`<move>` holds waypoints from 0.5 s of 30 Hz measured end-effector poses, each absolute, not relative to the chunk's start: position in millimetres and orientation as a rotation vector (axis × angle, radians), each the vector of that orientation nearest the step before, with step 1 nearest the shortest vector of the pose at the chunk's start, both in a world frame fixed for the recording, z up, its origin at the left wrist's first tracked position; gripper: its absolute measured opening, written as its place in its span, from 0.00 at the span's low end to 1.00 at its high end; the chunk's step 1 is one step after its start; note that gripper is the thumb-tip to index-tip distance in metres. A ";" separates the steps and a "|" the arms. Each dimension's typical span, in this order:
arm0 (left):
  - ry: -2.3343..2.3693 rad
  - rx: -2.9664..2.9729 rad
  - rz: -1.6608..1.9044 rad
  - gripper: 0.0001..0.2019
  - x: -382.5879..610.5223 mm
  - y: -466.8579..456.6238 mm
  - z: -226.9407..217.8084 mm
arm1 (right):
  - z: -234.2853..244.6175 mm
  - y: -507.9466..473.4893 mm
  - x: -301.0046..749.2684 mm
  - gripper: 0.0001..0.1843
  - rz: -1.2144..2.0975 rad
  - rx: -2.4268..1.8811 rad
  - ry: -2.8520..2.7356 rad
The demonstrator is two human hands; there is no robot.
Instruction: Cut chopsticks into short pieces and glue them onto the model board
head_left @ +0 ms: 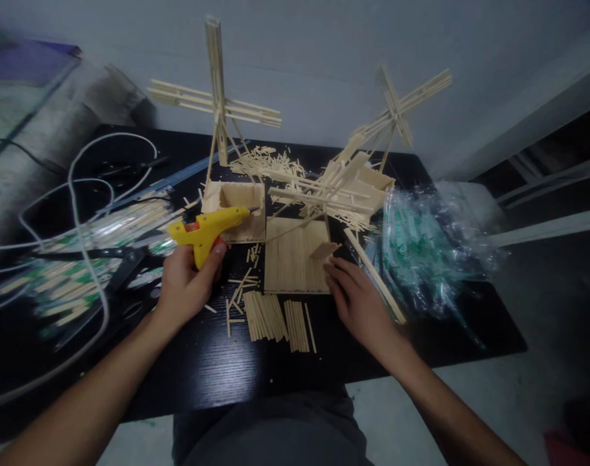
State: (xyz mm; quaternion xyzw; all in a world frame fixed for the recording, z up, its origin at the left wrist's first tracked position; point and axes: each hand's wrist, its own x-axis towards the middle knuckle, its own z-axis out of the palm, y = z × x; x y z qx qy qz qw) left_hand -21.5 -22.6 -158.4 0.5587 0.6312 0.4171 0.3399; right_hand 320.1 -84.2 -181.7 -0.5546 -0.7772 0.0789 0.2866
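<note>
Steadying a small wooden panel [322,250] at the platform's edge while keeping a glue gun ready.

The left hand [190,283] is clamping its fingers around the yellow glue gun [208,228], whose nozzle is pointing rightward over the open wooden box [240,194]. The right hand [359,303] is holding its fingers close together, the tips touching the panel near the right edge of the flat stick platform [295,262]; with the thumb hidden, I cannot tell whether they are pinching or only bracing it. Working well here likely means keeping the panel square and motionless, keeping fingertips clear of hot glue and the nozzle, using a thin bead, and not bumping the windmill-like frame [324,194] leaning just behind.
</note>
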 end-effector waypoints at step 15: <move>1.667 1.500 1.097 0.21 -19.8 -24.1 -150.3 | -127.7 -94.5 321.6 0.34 0.788 -1.317 -2.487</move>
